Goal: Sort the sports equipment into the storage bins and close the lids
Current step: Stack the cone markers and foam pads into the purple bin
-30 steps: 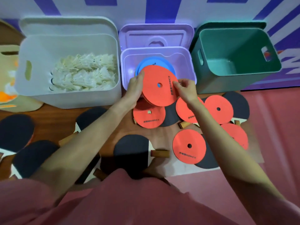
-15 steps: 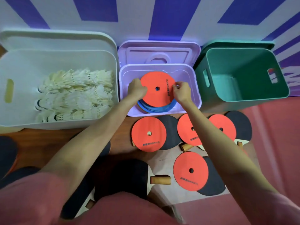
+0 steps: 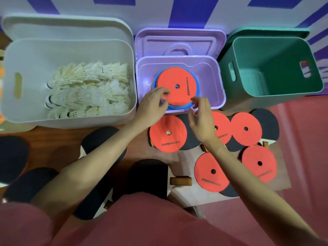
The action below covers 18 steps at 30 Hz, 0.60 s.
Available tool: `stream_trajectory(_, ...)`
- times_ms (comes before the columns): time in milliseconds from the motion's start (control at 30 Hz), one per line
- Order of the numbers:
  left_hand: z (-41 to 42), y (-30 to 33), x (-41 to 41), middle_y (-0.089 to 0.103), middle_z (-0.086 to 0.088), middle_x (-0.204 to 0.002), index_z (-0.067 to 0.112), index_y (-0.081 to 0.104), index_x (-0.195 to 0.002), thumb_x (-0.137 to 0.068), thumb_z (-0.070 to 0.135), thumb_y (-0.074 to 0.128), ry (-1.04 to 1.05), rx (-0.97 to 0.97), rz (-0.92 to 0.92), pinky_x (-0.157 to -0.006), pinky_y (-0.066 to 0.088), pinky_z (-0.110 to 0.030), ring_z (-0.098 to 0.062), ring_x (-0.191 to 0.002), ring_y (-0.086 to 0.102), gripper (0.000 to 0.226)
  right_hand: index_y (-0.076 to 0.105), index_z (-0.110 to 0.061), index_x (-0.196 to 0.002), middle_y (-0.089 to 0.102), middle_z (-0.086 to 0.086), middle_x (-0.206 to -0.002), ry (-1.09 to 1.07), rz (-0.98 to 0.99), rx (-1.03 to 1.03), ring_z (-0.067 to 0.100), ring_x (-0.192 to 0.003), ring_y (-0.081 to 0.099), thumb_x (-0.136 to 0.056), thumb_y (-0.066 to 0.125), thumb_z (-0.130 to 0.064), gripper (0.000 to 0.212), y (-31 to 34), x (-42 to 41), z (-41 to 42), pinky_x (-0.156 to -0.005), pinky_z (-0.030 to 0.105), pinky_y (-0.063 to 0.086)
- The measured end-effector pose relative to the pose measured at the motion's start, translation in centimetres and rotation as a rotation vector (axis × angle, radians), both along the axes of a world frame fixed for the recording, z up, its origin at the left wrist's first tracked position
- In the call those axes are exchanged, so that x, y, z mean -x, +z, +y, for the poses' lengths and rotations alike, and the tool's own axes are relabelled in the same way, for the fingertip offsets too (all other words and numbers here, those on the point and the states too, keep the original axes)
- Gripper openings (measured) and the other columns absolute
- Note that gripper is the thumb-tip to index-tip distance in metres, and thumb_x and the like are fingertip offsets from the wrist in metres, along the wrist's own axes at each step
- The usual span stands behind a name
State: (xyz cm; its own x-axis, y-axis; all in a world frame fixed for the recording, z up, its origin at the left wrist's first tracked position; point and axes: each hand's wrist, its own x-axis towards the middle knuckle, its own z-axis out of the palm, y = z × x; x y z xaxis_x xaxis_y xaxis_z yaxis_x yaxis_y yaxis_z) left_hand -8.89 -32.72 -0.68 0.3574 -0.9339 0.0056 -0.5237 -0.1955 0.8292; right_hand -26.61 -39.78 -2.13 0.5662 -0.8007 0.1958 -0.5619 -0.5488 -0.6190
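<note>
An orange disc point(image 3: 179, 82) lies on blue discs point(image 3: 177, 108) inside the purple bin point(image 3: 211, 75). My left hand point(image 3: 152, 105) hovers over the bin's front edge, fingers loosely curled, holding nothing. My right hand point(image 3: 200, 119) hangs just in front of the bin, fingers relaxed and empty. Several more orange discs lie on the floor, one point(image 3: 167, 134) below my left hand and others point(image 3: 245, 128) to the right, resting on black table-tennis paddles point(image 3: 266, 121). The white bin point(image 3: 71, 57) holds white shuttlecocks point(image 3: 88, 89). The green bin point(image 3: 276, 68) holds nothing.
The purple lid point(image 3: 179, 43) leans behind its bin; the white lid point(image 3: 65, 27) and green lid point(image 3: 266, 31) stand behind theirs. More black paddles point(image 3: 101, 139) lie on the floor at the left and in front of me. A striped wall backs the bins.
The orange disc held between both hands has been set down on the blue discs in the purple bin. Both hands have let go and drawn back toward me.
</note>
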Motion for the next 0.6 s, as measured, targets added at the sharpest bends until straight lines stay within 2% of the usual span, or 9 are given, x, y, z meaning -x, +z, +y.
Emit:
stream_trajectory(100,2.9,0.2,0.9,0.063,0.004,-0.095,0.006,0.066,-0.105,-0.091,0.007,0.057,-0.06,0.038,0.024,-0.07,0.043,-0.006,-0.004,-0.083,0.06,0.017,0.05,-0.001,-0.101,0.05,0.013,-0.095,0.006,0.086,-0.018,0.026,-0.086,0.046,-0.085,0.049,-0.002,0.016,-1.6,1.7,2.5,-0.067,0.031,0.038)
stream_trajectory(133,3.7,-0.2,1.2,0.062,0.007,-0.091,0.008,0.067,-0.102,-0.09,0.008,0.058,-0.072,0.024,0.029,-0.069,0.041,-0.005,-0.002,-0.08,0.059,0.015,0.049,-0.001,-0.1,0.049,0.013,-0.096,-0.001,0.147,-0.054,0.028,-0.087,0.047,-0.084,0.05,-0.003,0.016,-2.5,2.1,2.9,-0.065,0.036,0.04)
stream_trajectory(167,4.5,-0.8,1.4,0.064,0.007,-0.089,0.009,0.068,-0.099,-0.089,0.008,0.058,-0.082,0.001,0.036,-0.069,0.042,-0.007,-0.002,-0.078,0.059,0.014,0.049,-0.001,-0.101,0.05,0.015,-0.099,-0.017,0.219,-0.094,0.031,-0.091,0.048,-0.084,0.052,-0.004,0.018,-3.5,2.4,3.2,-0.066,0.04,0.042)
stream_trajectory(233,5.9,-2.8,1.9,0.069,0.001,-0.091,0.01,0.068,-0.099,-0.087,0.007,0.059,-0.079,-0.089,0.021,-0.074,0.049,-0.02,-0.01,-0.081,0.064,0.015,0.048,0.003,-0.107,0.051,0.02,-0.107,-0.061,0.374,-0.186,0.036,-0.102,0.046,-0.086,0.055,-0.008,0.025,-5.5,2.7,3.3,-0.079,0.043,0.041)
stream_trajectory(333,7.0,-6.2,2.1,0.064,-0.009,-0.112,0.009,0.062,-0.116,-0.086,0.01,0.058,-0.075,-0.366,-0.101,-0.086,0.049,-0.035,-0.023,-0.101,0.062,0.031,0.046,0.006,-0.114,0.051,0.025,-0.112,-0.14,0.458,-0.349,0.039,-0.112,0.041,-0.089,0.053,-0.012,0.032,-7.1,2.4,3.3,-0.091,0.041,0.035)
stream_trajectory(433,7.3,-8.0,2.4,0.057,-0.016,-0.12,0.007,0.053,-0.124,-0.083,0.011,0.058,-0.003,-0.564,-0.046,-0.088,0.047,-0.038,-0.032,-0.111,0.055,0.041,0.046,0.004,-0.115,0.053,0.025,-0.113,-0.213,0.478,-0.458,0.038,-0.115,0.039,-0.089,0.052,-0.014,0.032,-7.8,2.0,3.4,-0.094,0.038,0.032)
stream_trajectory(600,7.3,-8.5,3.5,0.064,-0.008,-0.119,0.014,0.054,-0.126,-0.082,0.011,0.057,0.073,-0.571,0.138,-0.092,0.049,-0.039,-0.03,-0.111,0.059,0.045,0.046,0.0,-0.118,0.033,0.023,-0.129,-0.227,0.597,-0.508,0.04,-0.123,0.03,-0.089,0.055,-0.022,0.037,-7.8,1.5,4.5,-0.104,0.04,0.031)
